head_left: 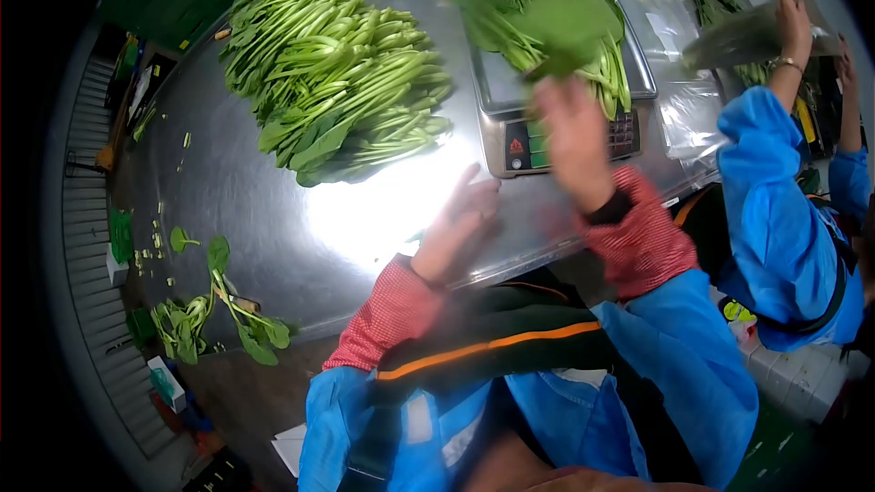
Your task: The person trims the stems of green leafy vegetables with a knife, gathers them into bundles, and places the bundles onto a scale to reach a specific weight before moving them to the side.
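Blurred by motion, my right hand [576, 141] is at the near edge of a digital scale [498, 144], with its fingers at the stem end of a smeared choy sum stalk [567, 25]. That stalk is over a heap of choy sum [612, 82] on the scale's metal pan [492, 82]. My left hand [458, 223] is above the steel table, left of the scale, fingers stretched out and holding nothing. A large pile of choy sum [342, 73] lies to the left, its pale stems facing right.
Trimmed leaves [187, 323], cut stem bits [150, 255] and a knife handle [244, 304] lie along the table's [228, 219] left edge. Clear plastic bags [688, 114] are right of the scale. A co-worker in blue sleeves [775, 191] holds a plastic bag [743, 35] at the right.
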The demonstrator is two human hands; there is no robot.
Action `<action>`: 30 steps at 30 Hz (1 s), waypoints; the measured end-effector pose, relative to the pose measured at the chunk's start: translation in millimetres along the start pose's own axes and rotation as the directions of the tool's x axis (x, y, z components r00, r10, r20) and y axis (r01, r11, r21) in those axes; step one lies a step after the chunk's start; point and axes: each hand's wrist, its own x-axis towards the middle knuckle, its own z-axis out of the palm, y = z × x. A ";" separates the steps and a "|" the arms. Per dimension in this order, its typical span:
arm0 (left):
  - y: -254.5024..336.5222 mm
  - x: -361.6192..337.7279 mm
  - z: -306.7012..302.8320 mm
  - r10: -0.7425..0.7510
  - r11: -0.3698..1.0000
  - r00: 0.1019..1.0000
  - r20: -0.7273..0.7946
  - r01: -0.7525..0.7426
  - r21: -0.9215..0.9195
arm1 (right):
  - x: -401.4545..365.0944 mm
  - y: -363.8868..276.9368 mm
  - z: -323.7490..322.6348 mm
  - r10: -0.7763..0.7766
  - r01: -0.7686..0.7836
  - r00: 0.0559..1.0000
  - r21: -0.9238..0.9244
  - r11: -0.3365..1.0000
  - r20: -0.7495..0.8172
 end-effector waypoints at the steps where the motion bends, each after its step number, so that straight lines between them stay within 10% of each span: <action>1: 8.2 -1.2 9.0 0.007 1.000 1.000 -0.003 -0.007 -0.030 | -20.7 7.3 20.3 0.071 -0.073 0.993 0.026 0.997 0.093; 2: 17.7 -3.0 20.3 0.015 0.998 1.000 -0.008 -0.015 -0.060 | -39.9 12.4 36.6 0.108 -0.145 0.962 0.133 0.980 0.252; 4: 14.3 -4.9 10.2 -0.001 0.998 1.000 0.004 0.001 -0.062 | -63.7 27.9 58.6 -0.212 0.221 0.888 0.026 0.975 0.409; 6: -24.5 -8.0 -50.9 0.076 0.912 0.997 0.023 -0.079 0.403 | -78.5 34.8 63.7 -0.415 0.559 0.758 -0.174 0.811 0.502; 14: 1.0 -15.7 -8.6 -0.234 0.938 0.937 -0.260 0.148 -0.314 | -80.4 35.1 38.4 -0.044 0.318 0.822 -0.393 0.863 0.567; 23: -0.8 8.4 -5.4 -0.096 0.993 0.971 -0.217 0.077 -0.092 | -60.1 52.8 13.9 -0.173 0.413 0.791 -0.304 0.859 0.587; 25: -7.1 30.8 -19.4 -0.019 0.866 0.994 0.109 0.071 -0.495 | -31.7 53.9 -10.4 -0.168 0.320 0.924 -0.455 0.831 0.343; 27: -8.0 54.0 -20.9 -0.001 0.848 0.997 0.081 0.044 -0.528 | 5.1 50.9 -38.9 -0.081 0.106 0.994 -0.483 0.869 0.073; 30: 11.5 93.3 17.2 -0.035 0.973 0.957 -0.287 -0.033 -0.228 | 54.8 64.8 -73.2 -0.306 0.214 0.951 -0.815 0.539 0.048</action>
